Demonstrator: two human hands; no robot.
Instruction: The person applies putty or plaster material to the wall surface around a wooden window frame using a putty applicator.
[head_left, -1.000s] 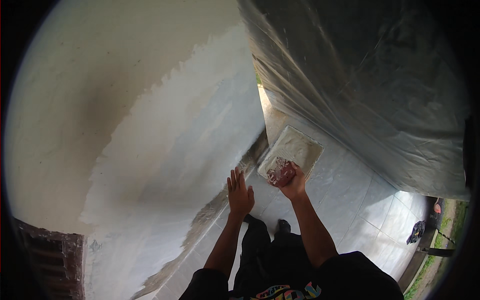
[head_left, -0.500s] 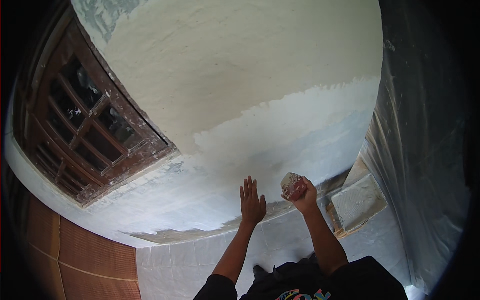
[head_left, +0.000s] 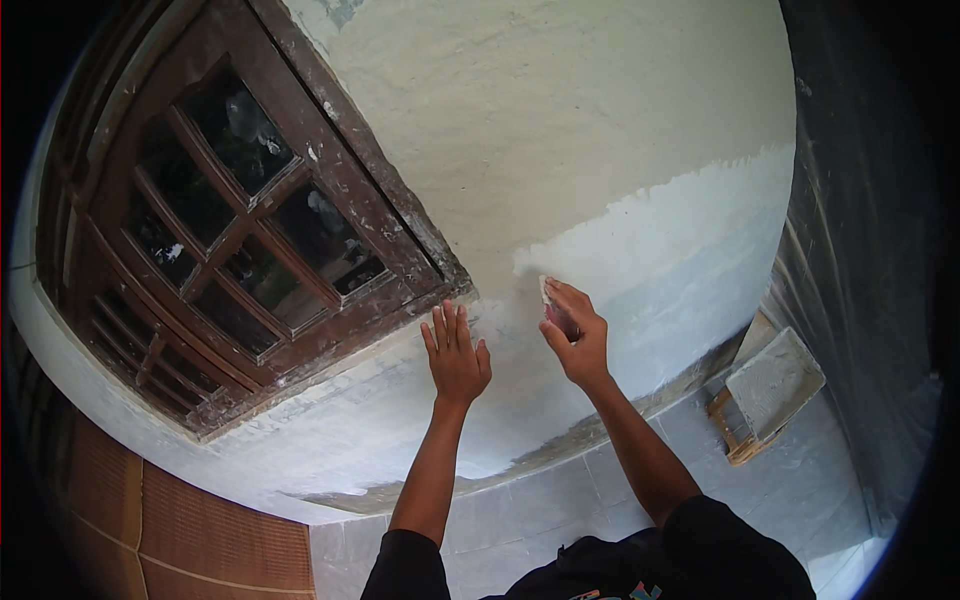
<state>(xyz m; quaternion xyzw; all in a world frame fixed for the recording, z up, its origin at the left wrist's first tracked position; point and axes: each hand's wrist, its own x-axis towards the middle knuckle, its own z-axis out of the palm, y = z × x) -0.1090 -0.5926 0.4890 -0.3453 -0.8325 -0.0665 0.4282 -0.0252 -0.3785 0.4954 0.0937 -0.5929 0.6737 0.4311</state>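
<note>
My right hand (head_left: 580, 335) grips a flat reddish scraper (head_left: 563, 318) by its body, its pale-smeared edge turned toward the wall (head_left: 640, 290). Part of the scraper is hidden by my fingers. Whether its edge touches the wall I cannot tell. To the left, my left hand (head_left: 458, 358) is open with nothing in it, its fingers stretched out just below the lower right corner of the brown wooden window (head_left: 290, 270). The wall is beige above, with a white and grey-blue coat lower down and a ragged line between them.
A shallow tray (head_left: 775, 385) of pale paste rests on a small wooden stool (head_left: 740, 437) at the right. Clear plastic sheeting (head_left: 860, 330) hangs beyond it. Grey tiles (head_left: 550, 500) cover the floor, and a brown woven screen (head_left: 220, 530) stands at lower left.
My view has shifted left, so the window appears larger. The right hand has raised the scraper and turned it edge-on to the wall. My left hand has come up near the window corner.
</note>
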